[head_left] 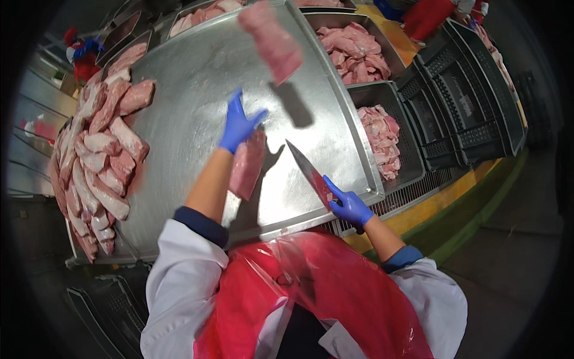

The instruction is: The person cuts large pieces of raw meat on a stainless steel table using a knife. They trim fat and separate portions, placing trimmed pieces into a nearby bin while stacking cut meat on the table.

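Note:
My left hand (240,124), in a blue glove, is open with its fingers spread above the metal table (191,78). It holds nothing. Beyond it a long cut of pink meat (270,42) is smeared by motion; its dark shadow falls apart from it, so it appears to be in the air. Another cut of meat (247,170) lies on the table just below my left hand, partly hidden by it. My gloved right hand (351,209) is closed round the handle of a knife (310,173), whose long blade points away and to the left over the table.
A heap of meat cuts (98,149) covers the table's left side. To the right stand a bin of larger pieces (353,51), a bin of trimmings (381,140) and dark plastic crates (460,96). Other people (84,54) are at the far left and far right.

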The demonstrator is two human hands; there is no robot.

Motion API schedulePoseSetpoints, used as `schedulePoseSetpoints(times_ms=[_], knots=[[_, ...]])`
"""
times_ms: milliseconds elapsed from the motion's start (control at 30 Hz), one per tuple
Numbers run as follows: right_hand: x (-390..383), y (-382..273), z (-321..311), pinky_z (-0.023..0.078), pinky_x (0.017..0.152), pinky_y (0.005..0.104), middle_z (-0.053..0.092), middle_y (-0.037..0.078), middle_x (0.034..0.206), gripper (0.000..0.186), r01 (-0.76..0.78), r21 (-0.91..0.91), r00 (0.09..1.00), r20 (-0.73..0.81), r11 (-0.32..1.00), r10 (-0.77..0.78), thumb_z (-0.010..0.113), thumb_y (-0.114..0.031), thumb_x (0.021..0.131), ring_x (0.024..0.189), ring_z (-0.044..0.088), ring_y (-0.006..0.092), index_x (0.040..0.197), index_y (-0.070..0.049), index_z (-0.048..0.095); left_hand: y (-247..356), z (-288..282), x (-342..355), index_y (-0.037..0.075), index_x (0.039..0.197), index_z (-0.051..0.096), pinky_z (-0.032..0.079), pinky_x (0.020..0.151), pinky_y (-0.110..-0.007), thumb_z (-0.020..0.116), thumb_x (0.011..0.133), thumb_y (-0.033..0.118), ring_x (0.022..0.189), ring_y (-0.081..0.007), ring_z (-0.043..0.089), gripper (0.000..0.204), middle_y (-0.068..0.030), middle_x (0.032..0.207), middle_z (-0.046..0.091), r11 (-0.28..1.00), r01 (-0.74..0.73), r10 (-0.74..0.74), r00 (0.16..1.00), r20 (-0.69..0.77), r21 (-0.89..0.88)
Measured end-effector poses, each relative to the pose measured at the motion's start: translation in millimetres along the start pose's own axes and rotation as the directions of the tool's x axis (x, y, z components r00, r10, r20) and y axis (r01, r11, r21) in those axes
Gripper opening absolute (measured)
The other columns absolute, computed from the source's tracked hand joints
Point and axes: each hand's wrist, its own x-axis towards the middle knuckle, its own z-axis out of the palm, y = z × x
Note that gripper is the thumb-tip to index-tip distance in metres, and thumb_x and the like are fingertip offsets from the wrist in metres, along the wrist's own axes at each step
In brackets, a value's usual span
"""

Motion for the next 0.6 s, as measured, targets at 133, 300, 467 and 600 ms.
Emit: schedulePoseSetpoints(times_ms=[133,300,467,600], knots=[[-28,54,0,0.051,0.065,0.0394,0.071,0.022,0.094,0.075,-0.055,-0.042,0.971,-0.237,0.998,0.043,0.057,-0.024,0.095,0.065,0.066,0.0278,0.160,-0.020,0.020,16,22,-92,-0.001,0.144,0.035,0.045,0.104,-0.051,0.086,0.067,0.047,0.125,-0.0412,0.054,0.104,-0.0278,0.135,0.052,0.633,0.336,-0.584,0.799,0.145,0.698],[-57,74,15,0.043,0.048,0.0244,0.063,0.002,0.078,0.077,-0.120,0.367,0.947,-0.238,0.923,0.217,0.056,-0.007,0.092,0.055,0.050,0.0076,0.161,-0.019,0.022,-53,-29,-108,-0.010,0.118,0.060,0.057,0.085,-0.039,0.082,0.068,0.041,0.097,-0.0308,0.070,0.075,-0.0244,0.111,0.068,0.696,0.656,-0.717,0.661,0.223,0.292],[-19,61,26,0.044,0.046,0.0239,0.055,0.001,0.068,0.083,-0.068,0.535,0.963,-0.185,0.842,0.196,0.051,0.003,0.090,0.050,0.047,0.0076,0.162,-0.023,0.017,-16,13,-54,-0.001,0.140,0.048,0.051,0.098,-0.035,0.071,0.089,0.023,0.109,-0.0216,0.062,0.061,-0.0120,0.125,0.062,0.171,0.688,-0.436,0.694,0.573,-0.705],[58,48,32,0.045,0.046,0.0243,0.056,0.001,0.071,0.085,-0.050,0.538,0.986,-0.106,0.842,0.126,0.050,0.006,0.091,0.050,0.049,0.0084,0.162,-0.026,0.016,106,32,97,-0.004,0.145,0.038,0.050,0.100,-0.039,0.073,0.089,0.030,0.120,-0.0279,0.057,0.074,-0.0183,0.139,0.050,0.416,0.350,-0.098,0.935,0.341,-0.839]])
